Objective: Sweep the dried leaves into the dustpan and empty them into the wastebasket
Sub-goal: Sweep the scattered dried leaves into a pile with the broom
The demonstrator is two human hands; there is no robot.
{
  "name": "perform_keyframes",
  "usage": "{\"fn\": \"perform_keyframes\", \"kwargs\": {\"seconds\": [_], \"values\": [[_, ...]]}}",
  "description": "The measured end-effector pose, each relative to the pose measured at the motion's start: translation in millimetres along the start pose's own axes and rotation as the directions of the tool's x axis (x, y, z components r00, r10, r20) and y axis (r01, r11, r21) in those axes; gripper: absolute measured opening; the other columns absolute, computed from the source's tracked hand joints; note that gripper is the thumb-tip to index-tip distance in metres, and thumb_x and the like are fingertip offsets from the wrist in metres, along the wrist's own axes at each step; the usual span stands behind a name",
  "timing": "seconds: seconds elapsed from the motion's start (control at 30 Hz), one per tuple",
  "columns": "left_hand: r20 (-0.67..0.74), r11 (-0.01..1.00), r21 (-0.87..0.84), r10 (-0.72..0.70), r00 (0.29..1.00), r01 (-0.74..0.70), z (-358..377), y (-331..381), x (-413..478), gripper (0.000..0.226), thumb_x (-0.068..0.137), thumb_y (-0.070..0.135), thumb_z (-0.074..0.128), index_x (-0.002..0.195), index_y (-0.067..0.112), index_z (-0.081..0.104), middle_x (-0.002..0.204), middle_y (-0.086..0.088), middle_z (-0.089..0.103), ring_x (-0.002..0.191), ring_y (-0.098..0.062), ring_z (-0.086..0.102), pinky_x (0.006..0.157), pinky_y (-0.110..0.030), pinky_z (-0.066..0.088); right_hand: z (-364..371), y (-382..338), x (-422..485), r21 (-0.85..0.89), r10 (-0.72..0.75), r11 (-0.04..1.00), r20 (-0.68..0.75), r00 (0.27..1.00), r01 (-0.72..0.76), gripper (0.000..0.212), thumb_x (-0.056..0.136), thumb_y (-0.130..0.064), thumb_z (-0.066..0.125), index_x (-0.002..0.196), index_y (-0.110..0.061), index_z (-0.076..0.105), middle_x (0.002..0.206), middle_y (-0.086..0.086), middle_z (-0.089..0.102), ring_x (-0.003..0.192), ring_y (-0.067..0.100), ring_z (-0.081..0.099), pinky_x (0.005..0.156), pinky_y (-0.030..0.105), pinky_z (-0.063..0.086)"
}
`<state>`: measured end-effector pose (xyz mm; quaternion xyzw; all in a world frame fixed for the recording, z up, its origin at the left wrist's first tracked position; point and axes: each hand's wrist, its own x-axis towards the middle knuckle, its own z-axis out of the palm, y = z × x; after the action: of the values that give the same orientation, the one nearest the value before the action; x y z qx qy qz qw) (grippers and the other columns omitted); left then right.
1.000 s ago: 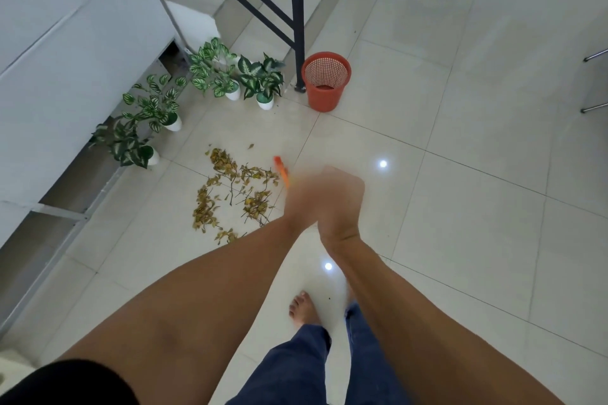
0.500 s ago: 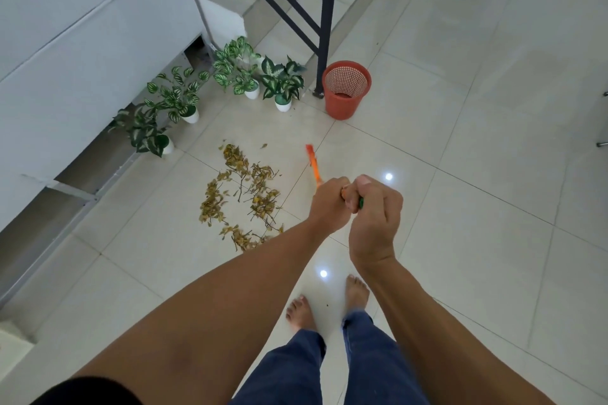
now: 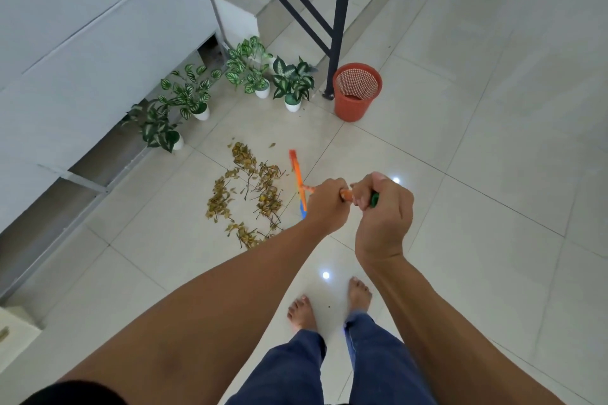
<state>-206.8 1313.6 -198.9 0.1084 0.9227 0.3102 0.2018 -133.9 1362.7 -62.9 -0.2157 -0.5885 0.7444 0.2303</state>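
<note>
Dried yellow-brown leaves (image 3: 248, 194) lie scattered on the pale floor tiles ahead of my feet. A broom with an orange head (image 3: 297, 179) stands just right of the leaf patch, seen almost end-on. My left hand (image 3: 325, 204) grips its orange handle, and my right hand (image 3: 383, 210) grips the handle right behind it, where a green end shows. An orange mesh wastebasket (image 3: 357, 92) stands upright farther ahead, beside a dark railing post. No dustpan is in view.
Several potted plants (image 3: 250, 72) in white pots line the floor left of the wastebasket, along a grey wall (image 3: 82, 43). A dark stair railing (image 3: 340, 20) and steps rise behind. My bare feet (image 3: 329, 302) stand on the glossy tiles.
The broom head has come down beside the right edge of the leaves. Both hands went from a blur to a steady grip on the handle. The view shifted slightly, so everything sits more to the right.
</note>
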Motion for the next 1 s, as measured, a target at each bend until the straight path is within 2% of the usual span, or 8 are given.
{"fn": "perform_keyframes", "kwargs": {"seconds": [0.17,0.33,0.43,0.57,0.67,0.77,0.87,1.0], "values": [[0.098,0.997,0.066,0.029,0.995,-0.036,25,-5,2,0.026,0.086,0.023,0.044,0.063,0.022,0.032,0.056,0.008,0.035,0.05,-0.009,0.033,0.048,-0.026,0.019,-5,6,-8,-0.058,-0.006,0.998,-0.008,1.0,0.005,0.038,0.084,-0.007,0.037,0.047,0.0,0.033,0.051,0.025,0.026,0.056,0.033,0.027,0.06,0.047,0.026],[0.067,0.998,-0.014,-0.067,0.996,0.068,16,7,-15,0.036,0.09,0.019,0.047,0.059,0.024,0.03,0.061,0.006,0.039,0.056,-0.014,0.038,0.052,-0.029,0.027,-19,8,5,0.064,0.086,0.994,-0.001,0.996,-0.086,0.042,0.084,-0.009,0.039,0.041,-0.012,0.038,0.048,0.013,0.033,0.052,0.016,0.038,0.063,0.027,0.044],[-0.009,0.99,0.001,-0.142,0.99,0.142,-1,22,-17,0.036,0.092,0.013,0.047,0.06,0.022,0.031,0.065,0.002,0.043,0.058,-0.016,0.041,0.05,-0.028,0.026,-23,2,22,0.1,0.082,0.991,0.094,0.992,-0.091,0.048,0.086,-0.01,0.038,0.039,-0.017,0.043,0.045,0.002,0.038,0.052,0.017,0.039,0.061,0.022,0.046],[-0.163,0.96,0.035,-0.267,0.95,0.276,-19,35,-8,0.024,0.094,0.012,0.043,0.071,0.016,0.043,0.071,0.002,0.048,0.057,-0.013,0.043,0.046,-0.024,0.026,-16,-11,48,0.104,0.103,0.985,0.309,0.945,-0.141,0.04,0.082,-0.012,0.039,0.043,-0.013,0.042,0.046,0.006,0.037,0.055,0.022,0.037,0.065,0.028,0.044],[-0.268,0.914,-0.084,-0.405,0.874,0.398,-27,44,-1,0.02,0.096,0.016,0.042,0.084,0.011,0.058,0.083,-0.005,0.065,0.07,-0.02,0.062,0.06,-0.035,0.055,-9,-21,66,0.105,0.115,0.979,0.427,0.897,-0.175,0.037,0.077,-0.021,0.045,0.041,-0.013,0.04,0.045,0.005,0.038,0.052,0.021,0.037,0.08,0.042,0.044],[-0.342,0.845,-0.061,-0.517,0.785,0.531,-35,60,-5,0.02,0.098,0.019,0.042,0.09,0.015,0.06,0.09,-0.002,0.065,0.081,-0.021,0.062,0.074,-0.039,0.05,-11,-28,85,0.085,0.132,0.974,0.537,0.833,-0.209,0.04,0.081,-0.024,0.043,0.044,-0.012,0.036,0.046,0.005,0.038,0.055,0.025,0.035,0.087,0.058,0.04],[-0.394,0.755,-0.079,-0.624,0.675,0.651,-39,75,-18,0.015,0.098,0.021,0.044,0.094,0.019,0.057,0.09,0.001,0.059,0.079,-0.021,0.05,0.062,-0.032,0.027,-13,-32,100,0.112,0.17,0.943,0.65,0.741,-0.314,0.044,0.087,-0.019,0.039,0.044,-0.016,0.039,0.045,0.002,0.037,0.053,0.023,0.035,0.068,0.042,0.036],[-0.413,0.656,-0.157,-0.722,0.555,0.738,-28,83,-40,0.017,0.098,0.029,0.048,0.099,0.019,0.061,0.093,-0.001,0.06,0.084,-0.025,0.059,0.052,-0.029,0.024,-13,-31,103,0.092,0.227,0.898,0.74,0.633,-0.43,0.047,0.089,-0.019,0.039,0.042,-0.015,0.037,0.041,0.001,0.033,0.046,0.02,0.032,0.055,0.031,0.032]]}}
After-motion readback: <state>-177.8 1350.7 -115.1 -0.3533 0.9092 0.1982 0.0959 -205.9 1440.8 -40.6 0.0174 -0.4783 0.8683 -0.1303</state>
